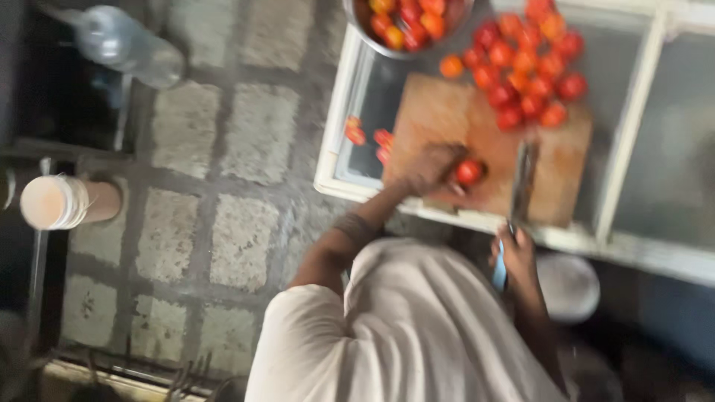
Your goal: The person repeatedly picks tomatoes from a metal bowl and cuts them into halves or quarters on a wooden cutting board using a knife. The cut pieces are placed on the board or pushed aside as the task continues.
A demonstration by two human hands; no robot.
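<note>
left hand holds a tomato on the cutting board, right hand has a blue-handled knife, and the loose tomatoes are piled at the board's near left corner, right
Not quite. The head view shows the tomato pile at the cutting board's far right end. The rest holds: the left hand holds a tomato, and the right hand grips the blue-handled knife.

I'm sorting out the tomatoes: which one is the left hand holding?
The lone tomato under the left hand, at the board's near edge, apart from the heap.

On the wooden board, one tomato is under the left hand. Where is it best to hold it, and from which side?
Probably from above and its left side, as the left hand does: fingers curved over the round tomato to stop rolling. That leaves its right side free, toward the knife in the right hand. The cutting board supports it underneath.
</note>
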